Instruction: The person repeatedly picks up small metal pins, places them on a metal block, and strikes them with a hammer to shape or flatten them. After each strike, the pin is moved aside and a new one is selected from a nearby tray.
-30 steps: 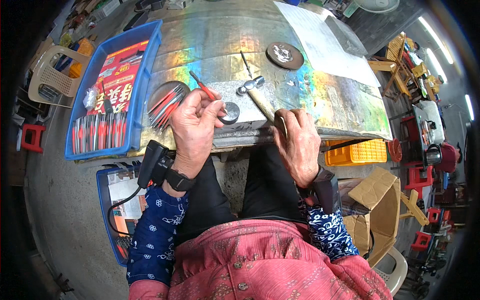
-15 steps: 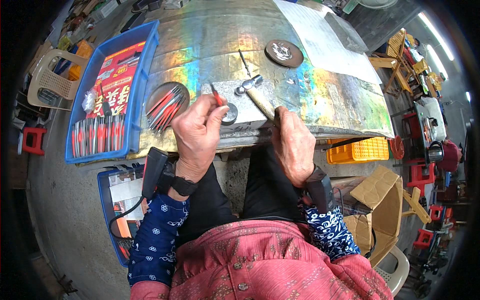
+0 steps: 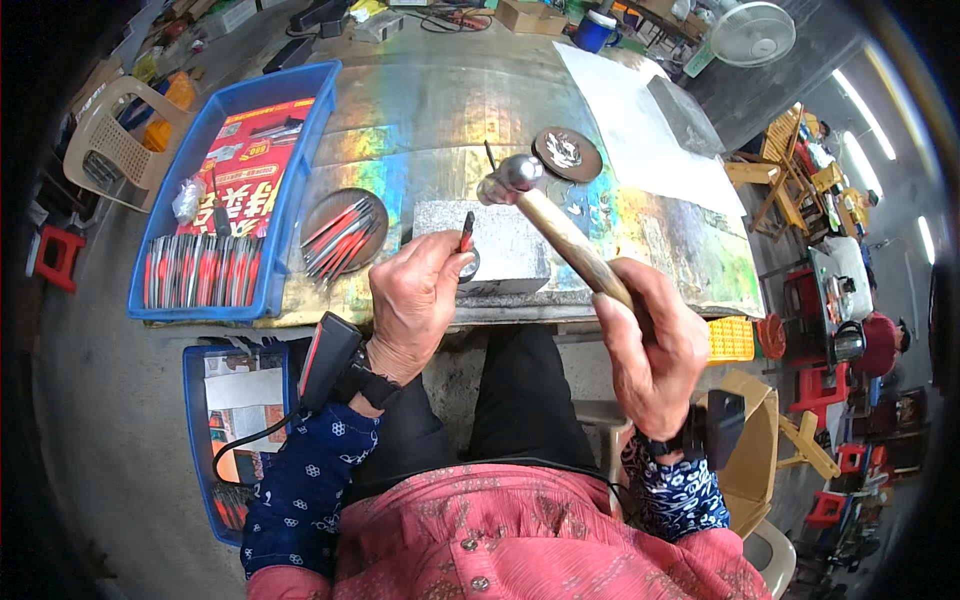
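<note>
My left hand (image 3: 415, 300) pinches a slim red-and-black piece (image 3: 467, 232) between thumb and fingers, its dark end pointing up. Just under the pinch, a small dark round disc (image 3: 470, 266) shows at the front of a speckled grey block (image 3: 520, 255). Fingers wrapped round the wooden handle, my right hand (image 3: 655, 345) holds a ball-peen hammer (image 3: 568, 243); its metal head hangs above the block's far side, apart from the piece. Similar red-and-black pieces (image 3: 342, 240) lie heaped on a round brown dish (image 3: 376, 250) left of the block.
A blue tray (image 3: 277, 240) at the left holds rows of such pieces. A second brown dish (image 3: 592, 165) with silvery bits sits at the back right, near a white sheet (image 3: 650, 150). Below the table are another blue tray (image 3: 197, 420) and a cardboard box (image 3: 752, 450).
My right hand has lifted the hammer off the block and moved to the right and nearer. My left hand has lowered slightly with the slim piece upright. The view has shifted a little.
</note>
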Demonstrator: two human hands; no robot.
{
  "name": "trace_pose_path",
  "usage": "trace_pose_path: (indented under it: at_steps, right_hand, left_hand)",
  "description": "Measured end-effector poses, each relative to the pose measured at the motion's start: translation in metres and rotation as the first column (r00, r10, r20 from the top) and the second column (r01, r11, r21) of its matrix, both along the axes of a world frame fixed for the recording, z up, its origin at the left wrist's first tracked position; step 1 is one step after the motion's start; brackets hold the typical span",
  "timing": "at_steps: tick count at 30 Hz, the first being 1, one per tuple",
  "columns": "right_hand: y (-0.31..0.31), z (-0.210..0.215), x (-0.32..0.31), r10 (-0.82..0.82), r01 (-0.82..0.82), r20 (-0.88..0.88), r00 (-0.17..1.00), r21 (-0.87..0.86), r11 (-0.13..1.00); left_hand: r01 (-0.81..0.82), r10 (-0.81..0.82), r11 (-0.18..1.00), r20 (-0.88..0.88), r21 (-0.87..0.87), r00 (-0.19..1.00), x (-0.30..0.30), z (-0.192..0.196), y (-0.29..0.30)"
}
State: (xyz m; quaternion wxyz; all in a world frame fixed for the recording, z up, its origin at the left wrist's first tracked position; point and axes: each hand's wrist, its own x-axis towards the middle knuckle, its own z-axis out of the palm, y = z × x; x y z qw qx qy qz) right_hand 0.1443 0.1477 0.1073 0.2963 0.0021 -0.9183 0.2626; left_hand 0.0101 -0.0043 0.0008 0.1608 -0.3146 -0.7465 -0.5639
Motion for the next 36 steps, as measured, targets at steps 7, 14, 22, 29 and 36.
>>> trace_pose_path:
  at_steps: [7, 14, 22, 29, 36]
  right_hand:
    - [-0.007, 0.027, 0.002, 0.093, -0.101, 0.109, 0.990, 0.074, 0.992]
    - [-0.012, 0.034, 0.007, 0.111, -0.120, -0.132, 0.985, -0.065, 0.991]
    - [-0.007, 0.034, -0.002, 0.078, -0.072, 0.202, 0.976, -0.033, 0.997]
    - [-0.009, 0.044, 0.002, 0.153, -0.215, -0.367, 0.917, -0.134, 0.967]
    - [-0.007, 0.031, 0.001, 0.000, 0.023, 0.214, 0.977, -0.102, 0.994]
  left_hand:
    - [-0.041, 0.039, 0.998, -0.067, -0.039, 0.997, -0.003, -0.004, 0.001]
    - [0.004, -0.004, 0.999, 0.001, 0.034, 1.000, 0.000, 0.000, 0.002]
    - [-0.005, 0.005, 1.000, 0.008, 0.009, 1.000, 0.000, 0.001, 0.001]
    - [-0.002, 0.002, 1.000, 0.028, 0.005, 1.000, 0.001, 0.001, 0.001]
    - [-0.006, 0.005, 1.000, -0.011, -0.006, 1.000, -0.001, 0.000, 0.001]
